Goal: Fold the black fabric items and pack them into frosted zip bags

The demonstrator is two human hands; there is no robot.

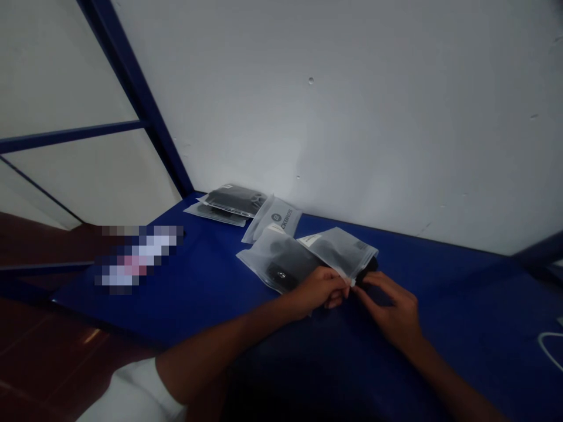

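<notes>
A frosted zip bag [341,249] lies tilted on the blue table, its zip edge toward me. My left hand [319,288] pinches the bag's near edge. At the white zip slider, my right hand [393,305] has its thumb and fingers closed on the same edge. Something black [369,268] shows beside the bag's right side, partly behind my right fingers; whether it is inside cannot be made out. Just left of this bag, partly under it and my left hand, is another frosted bag [281,261] with a black item inside.
Farther back on the blue table [197,293] lie a bag with printed lettering [281,218] and stacked bags with black contents [233,199]. A blurred-out object [141,258] is at the left. The white wall panel [352,117] borders the back; a white cable [548,349] is at the right.
</notes>
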